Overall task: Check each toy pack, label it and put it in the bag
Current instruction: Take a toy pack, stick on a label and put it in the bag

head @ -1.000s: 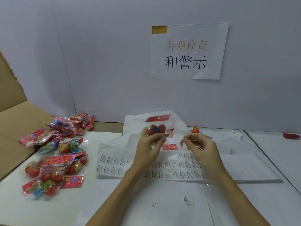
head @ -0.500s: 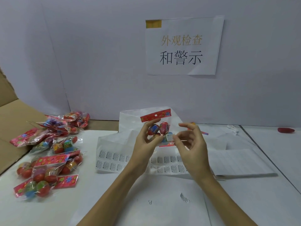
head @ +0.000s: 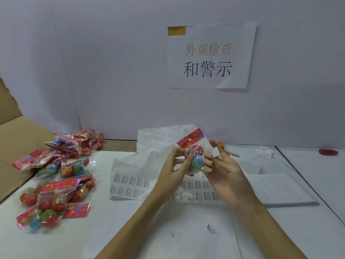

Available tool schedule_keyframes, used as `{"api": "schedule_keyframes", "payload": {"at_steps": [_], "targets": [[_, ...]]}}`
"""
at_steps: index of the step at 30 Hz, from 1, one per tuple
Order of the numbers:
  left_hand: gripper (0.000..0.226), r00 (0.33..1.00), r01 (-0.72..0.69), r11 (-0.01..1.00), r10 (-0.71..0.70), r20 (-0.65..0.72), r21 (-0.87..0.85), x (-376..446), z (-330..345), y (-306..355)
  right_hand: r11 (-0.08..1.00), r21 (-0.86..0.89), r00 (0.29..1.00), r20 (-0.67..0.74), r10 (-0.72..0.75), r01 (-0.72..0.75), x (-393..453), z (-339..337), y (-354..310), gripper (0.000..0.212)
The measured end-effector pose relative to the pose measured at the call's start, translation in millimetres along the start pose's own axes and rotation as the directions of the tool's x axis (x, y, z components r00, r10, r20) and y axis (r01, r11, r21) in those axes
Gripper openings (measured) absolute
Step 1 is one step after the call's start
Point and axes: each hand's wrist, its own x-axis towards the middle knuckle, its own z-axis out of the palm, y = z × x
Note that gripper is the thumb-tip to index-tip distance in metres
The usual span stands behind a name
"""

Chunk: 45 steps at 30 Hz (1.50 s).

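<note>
Since 0.5 s ago my right hand (head: 226,170) opened, label (head: 216,152) on fingertip; left hand (head: 173,169) pinches crinkly toy pack (head: 195,157), red header tilted up-right.

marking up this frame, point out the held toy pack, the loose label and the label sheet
toy pack (head: 195,159), head view, on the clear pouch over the toys
label (head: 216,152), head view, middle of the white sticker
label sheet (head: 130,186), head view, left printed rows

Paper sign (head: 211,57) taped on the wall before me; cardboard box (head: 16,135) at my left; red object (head: 328,152) far right
</note>
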Motion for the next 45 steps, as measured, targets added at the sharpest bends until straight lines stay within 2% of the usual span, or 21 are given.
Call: {"api": "schedule_keyframes", "payload": {"at_steps": [2,3,7,9,11,13,16,18,20,22,23,24,30,36,45], "targets": [[0.002,0.998,-0.053,0.983,0.057,-0.016,0.174,0.7,-1.7,-0.8,0.996,-0.090,1.000,0.015,-0.016,0.018,-1.2,0.9,-1.7,0.053],[0.003,0.997,-0.067,0.972,0.071,-0.008,0.226,0.4,-2.5,-1.7,0.990,-0.137,0.999,0.024,-0.027,0.030,-1.9,1.3,-2.2,0.055],[0.024,0.998,-0.068,0.953,0.061,0.035,0.294,-2.2,-5.5,0.8,0.939,-0.326,0.994,0.062,-0.094,0.109,-5.5,3.3,-2.6,0.054],[0.039,0.993,0.040,0.989,-0.055,0.104,0.144,-3.8,-5.2,7.8,0.907,-0.396,0.989,0.102,-0.108,0.139,-6.6,6.0,-1.2,0.053],[0.055,0.961,0.184,0.982,-0.171,0.218,-0.045,-4.7,-1.5,12.4,0.890,-0.429,0.986,0.132,-0.103,0.151,-7.1,9.0,1.4,0.053],[0.051,0.947,0.242,0.959,-0.200,0.253,-0.150,-5.9,2.1,11.4,0.901,-0.414,0.987,0.136,-0.083,0.133,-6.8,9.3,2.4,0.051],[0.036,0.949,0.288,0.911,-0.231,0.213,-0.296,-4.6,2.3,9.2,0.958,-0.271,0.991,0.117,-0.061,0.091,-4.4,5.9,-0.8,0.049],[0.037,0.941,0.324,0.861,-0.250,0.229,-0.391,-2.4,-1.2,8.6,0.959,-0.251,0.991,0.056,-0.120,0.130,-4.0,2.6,-4.5,0.047],[0.036,0.932,0.351,0.836,-0.268,0.244,-0.421,0.6,-5.8,10.7,0.857,-0.463,0.963,-0.026,-0.270,0.227,-4.5,-0.6,-7.7,0.045],[0.034,0.928,0.368,0.821,-0.291,0.235,-0.437,2.6,-8.8,13.0,0.584,-0.765,0.900,-0.015,-0.437,0.271,-5.1,-3.0,-6.0,0.046],[0.034,0.928,0.369,0.819,-0.295,0.228,-0.440,3.0,-9.6,13.8,0.474,-0.835,0.880,0.025,-0.474,0.279,-5.1,-4.2,-2.9,0.047],[0.034,0.929,0.366,0.821,-0.296,0.221,-0.439,3.0,-9.7,14.4,0.421,-0.859,0.870,0.056,-0.490,0.292,-4.9,-4.7,1.1,0.049],[0.039,0.938,0.343,0.861,-0.292,0.185,-0.376,2.7,-7.7,18.2,0.325,-0.888,0.838,0.113,-0.534,0.326,-3.5,-2.9,12.4,0.053],[0.039,0.937,0.344,0.843,-0.281,0.208,-0.412,2.1,-8.2,18.5,0.257,-0.908,0.798,0.124,-0.590,0.331,-3.6,-2.2,15.3,0.054],[0.047,0.937,0.346,0.840,-0.285,0.204,-0.418,2.1,-6.9,19.5,0.265,-0.901,0.788,0.122,-0.604,0.343,-3.6,-3.5,18.2,0.049]]}}
